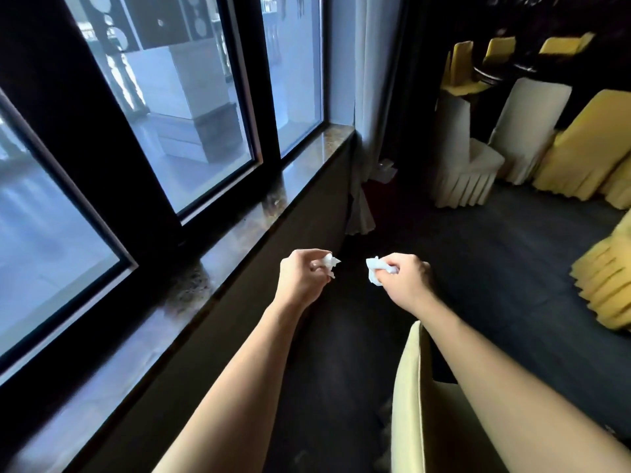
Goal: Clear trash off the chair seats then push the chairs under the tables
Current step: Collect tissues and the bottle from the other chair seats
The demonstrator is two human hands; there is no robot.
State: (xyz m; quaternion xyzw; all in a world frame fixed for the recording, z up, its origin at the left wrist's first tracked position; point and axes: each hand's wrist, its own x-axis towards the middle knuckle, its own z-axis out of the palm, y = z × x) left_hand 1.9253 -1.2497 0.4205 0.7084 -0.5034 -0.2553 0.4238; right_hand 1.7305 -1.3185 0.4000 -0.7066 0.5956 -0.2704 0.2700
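Dim carpet (478,268) stretches beside the window sill (239,233). Fingers of the left hand (300,278) pinch a crumpled tissue (329,262); the right hand (406,281) clutches another tissue (375,269). Trash is gathered and probably awaits disposal before the nearest chair (426,404) gets pushed in.

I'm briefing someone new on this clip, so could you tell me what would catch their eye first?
Two bare arms reach out mid-frame, the left hand and right hand each pinching a crumpled white tissue. Big dark-framed windows fill the left side, and yellow and white covered chairs crowd the upper right.
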